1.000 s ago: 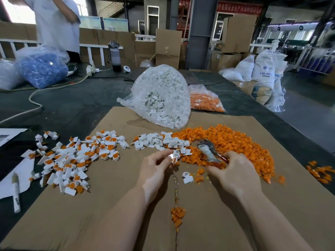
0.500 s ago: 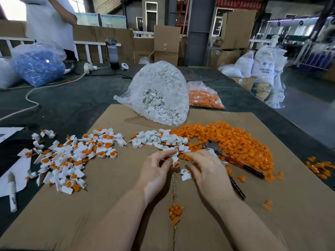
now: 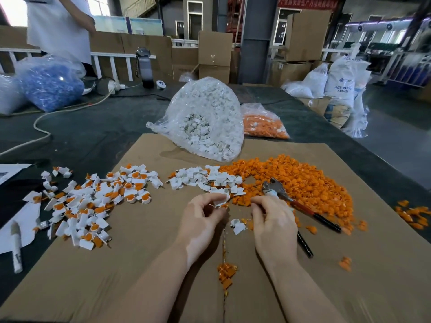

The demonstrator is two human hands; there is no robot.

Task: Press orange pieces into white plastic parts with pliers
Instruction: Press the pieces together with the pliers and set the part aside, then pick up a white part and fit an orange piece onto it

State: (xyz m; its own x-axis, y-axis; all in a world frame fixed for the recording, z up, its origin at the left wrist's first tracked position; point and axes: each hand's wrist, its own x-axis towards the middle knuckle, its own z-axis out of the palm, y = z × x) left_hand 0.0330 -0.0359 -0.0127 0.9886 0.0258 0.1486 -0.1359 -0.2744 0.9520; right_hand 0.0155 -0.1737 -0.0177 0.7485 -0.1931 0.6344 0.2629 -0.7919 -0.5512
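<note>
Far to the left a marker pen [image 3: 16, 247] lies on white paper, out of the way. Next comes the pile of finished parts [image 3: 93, 201], white with orange pushed in. It sits to the left, likely so done ones do not mix with the rest. In the middle, at the back, the bag of white parts [image 3: 205, 120] lies open toward the person, so more can be pulled out.

The left hand [image 3: 200, 220] rests low on the cardboard [image 3: 140, 264], wrist down. Its thumb and fingers are curled and pinch one white part [image 3: 221, 199] just above the sheet. A bit of orange shows at its bottom edge.

The right hand [image 3: 272, 220] is just beside it, fingers bent, tips pressed together. It may be pinching a small orange piece, but that is too small to tell.

The pliers [image 3: 300, 207] lie on the cardboard just beyond the right hand. No hand grips them. The loose orange pieces [image 3: 303, 183] are heaped on the right, close to the hand that picks them up.
</note>
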